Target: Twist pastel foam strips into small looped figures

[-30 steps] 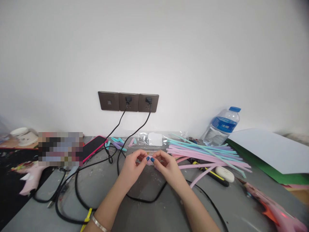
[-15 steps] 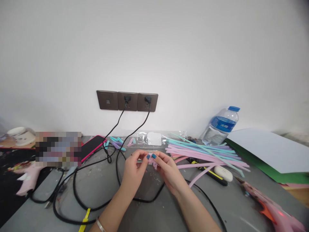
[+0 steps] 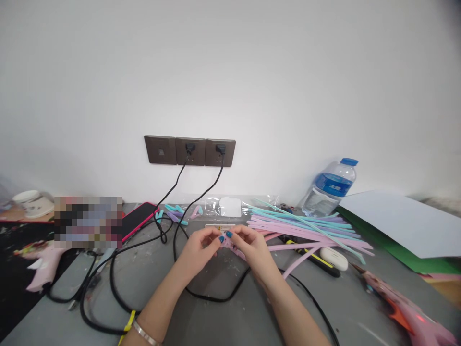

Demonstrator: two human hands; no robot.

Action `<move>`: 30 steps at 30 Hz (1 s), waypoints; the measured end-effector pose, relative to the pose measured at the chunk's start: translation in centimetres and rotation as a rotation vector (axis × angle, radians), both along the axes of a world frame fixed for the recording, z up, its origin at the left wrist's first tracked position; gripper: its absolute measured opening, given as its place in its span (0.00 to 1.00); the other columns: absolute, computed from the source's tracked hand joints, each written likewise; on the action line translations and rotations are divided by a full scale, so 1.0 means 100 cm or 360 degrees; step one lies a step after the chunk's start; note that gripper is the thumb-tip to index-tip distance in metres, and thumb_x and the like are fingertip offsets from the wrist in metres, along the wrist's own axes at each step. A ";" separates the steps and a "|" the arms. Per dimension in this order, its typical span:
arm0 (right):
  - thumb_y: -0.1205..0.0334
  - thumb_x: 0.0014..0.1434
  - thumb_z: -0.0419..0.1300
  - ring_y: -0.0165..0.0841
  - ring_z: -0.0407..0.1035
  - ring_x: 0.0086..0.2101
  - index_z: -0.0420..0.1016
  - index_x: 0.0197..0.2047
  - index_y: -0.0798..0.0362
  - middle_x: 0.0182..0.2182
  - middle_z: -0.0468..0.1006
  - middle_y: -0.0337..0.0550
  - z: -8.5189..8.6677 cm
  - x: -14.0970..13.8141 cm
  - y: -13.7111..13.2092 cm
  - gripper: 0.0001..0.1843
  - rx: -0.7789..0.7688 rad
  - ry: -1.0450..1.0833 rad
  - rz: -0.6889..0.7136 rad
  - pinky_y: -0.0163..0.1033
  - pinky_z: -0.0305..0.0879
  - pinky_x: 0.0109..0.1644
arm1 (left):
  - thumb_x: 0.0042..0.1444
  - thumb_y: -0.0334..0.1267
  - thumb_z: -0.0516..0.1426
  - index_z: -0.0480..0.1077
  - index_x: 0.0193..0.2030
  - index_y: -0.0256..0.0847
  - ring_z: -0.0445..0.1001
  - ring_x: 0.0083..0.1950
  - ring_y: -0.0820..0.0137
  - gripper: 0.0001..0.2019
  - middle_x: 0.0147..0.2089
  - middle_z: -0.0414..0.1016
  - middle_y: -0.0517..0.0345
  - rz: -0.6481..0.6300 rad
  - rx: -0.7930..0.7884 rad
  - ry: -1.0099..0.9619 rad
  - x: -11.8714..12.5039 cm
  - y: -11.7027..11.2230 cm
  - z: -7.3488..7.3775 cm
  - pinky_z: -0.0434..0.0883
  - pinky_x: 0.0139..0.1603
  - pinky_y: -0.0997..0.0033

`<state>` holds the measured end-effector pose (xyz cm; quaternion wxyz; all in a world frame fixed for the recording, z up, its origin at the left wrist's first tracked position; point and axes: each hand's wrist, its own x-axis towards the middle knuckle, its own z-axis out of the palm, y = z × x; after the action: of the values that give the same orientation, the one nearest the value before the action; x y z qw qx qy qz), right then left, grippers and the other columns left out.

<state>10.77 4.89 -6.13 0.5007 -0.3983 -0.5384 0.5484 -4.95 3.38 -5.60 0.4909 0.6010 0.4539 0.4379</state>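
My left hand (image 3: 198,251) and my right hand (image 3: 252,250) meet fingertip to fingertip over the grey table (image 3: 223,317). Both pinch a short pink pipe cleaner piece (image 3: 232,247) between thumb and fingers. The piece runs down and right under my right thumb. A pile of long pink, purple and teal pipe cleaners (image 3: 302,226) lies just to the right of my right hand.
Black cables (image 3: 201,197) run from the wall sockets (image 3: 189,151) and loop over the table. A pink glue gun (image 3: 43,264) lies left, another (image 3: 410,312) at the right. A water bottle (image 3: 329,188), white and green paper sheets (image 3: 403,226), a phone (image 3: 139,218) and short cut pieces (image 3: 178,214) lie behind.
My hands have stayed together and dropped slightly toward the table. The pink piece now shows longer, slanting down under my right hand.
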 end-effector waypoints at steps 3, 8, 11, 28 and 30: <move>0.51 0.51 0.64 0.30 0.64 0.25 0.76 0.29 0.54 0.23 0.73 0.38 0.000 0.000 0.000 0.14 0.0073 -0.0050 0.0013 0.34 0.60 0.29 | 0.52 0.39 0.55 0.69 0.28 0.39 0.62 0.20 0.76 0.07 0.20 0.63 0.65 0.0095 0.0022 0.0015 0.000 0.000 0.001 0.60 0.18 0.80; 0.55 0.48 0.67 0.35 0.70 0.32 0.75 0.37 0.52 0.32 0.78 0.43 -0.004 -0.002 0.000 0.14 0.0243 -0.0144 -0.0058 0.37 0.65 0.34 | 0.52 0.39 0.55 0.68 0.27 0.40 0.63 0.21 0.75 0.07 0.19 0.62 0.66 0.0213 0.0084 0.0018 0.000 0.001 0.001 0.61 0.22 0.78; 0.53 0.52 0.64 0.37 0.71 0.32 0.76 0.36 0.53 0.30 0.77 0.45 -0.006 -0.001 0.000 0.12 0.0281 -0.0192 -0.0125 0.39 0.67 0.36 | 0.52 0.39 0.55 0.69 0.27 0.40 0.61 0.20 0.76 0.07 0.19 0.62 0.67 0.0216 0.0082 0.0008 0.000 0.001 0.001 0.60 0.21 0.78; 0.62 0.57 0.58 0.34 0.69 0.30 0.73 0.34 0.52 0.29 0.75 0.42 -0.001 0.000 -0.003 0.04 0.0553 -0.0563 -0.0097 0.36 0.65 0.34 | 0.57 0.40 0.53 0.68 0.30 0.39 0.66 0.27 0.73 0.09 0.27 0.68 0.61 0.0123 0.0152 0.0149 -0.002 0.004 -0.004 0.61 0.24 0.79; 0.62 0.58 0.57 0.33 0.66 0.28 0.71 0.33 0.52 0.27 0.73 0.40 0.000 -0.001 -0.005 0.04 0.0514 -0.0617 -0.0156 0.35 0.62 0.31 | 0.57 0.39 0.52 0.68 0.31 0.39 0.68 0.30 0.71 0.09 0.28 0.70 0.59 0.0199 0.0217 0.0186 -0.001 0.003 -0.004 0.62 0.26 0.78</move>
<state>10.71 4.37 -6.18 0.4712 -0.4367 -0.6850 0.3437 -5.01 3.64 -6.03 0.3931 0.6280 0.4877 0.4617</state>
